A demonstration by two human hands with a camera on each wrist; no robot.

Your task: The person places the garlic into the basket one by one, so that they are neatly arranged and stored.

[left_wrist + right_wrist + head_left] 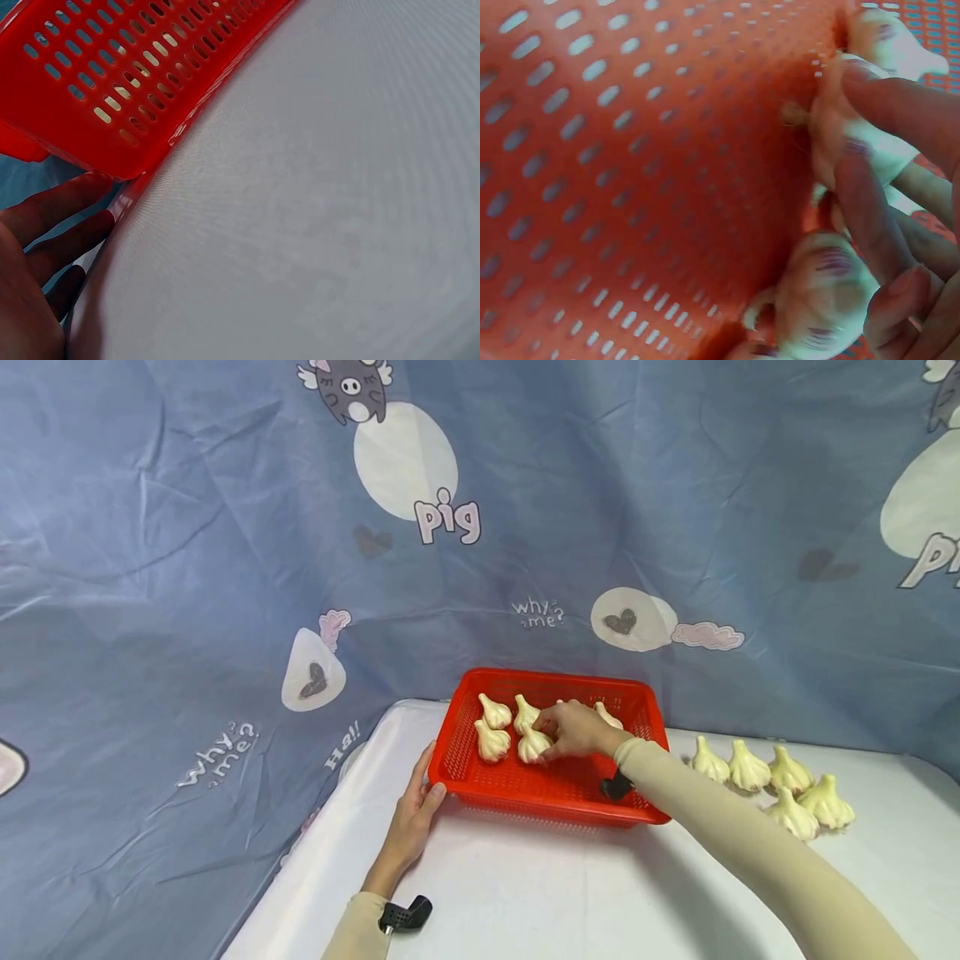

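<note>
Inside a red perforated plastic basket (525, 783), my right hand (576, 729) pinches a garlic bulb (532, 746) between thumb and fingers. The right wrist view shows the thumb and a finger on the pale, purple-streaked bulb (836, 124), with another garlic bulb (825, 292) close below it. More bulbs lie beside it in the basket, including a garlic bulb (492, 742) to its left and a garlic bulb (608, 716) near the back right. My left hand (411, 820) rests at the basket's left front corner, its extended fingertips (97, 184) right at the lower edge.
Several garlic bulbs (787, 814) sit together on the white table (540, 893) to the right of the basket. Behind the table hangs a blue printed cloth (525, 568). My right forearm passes over the basket's right front side.
</note>
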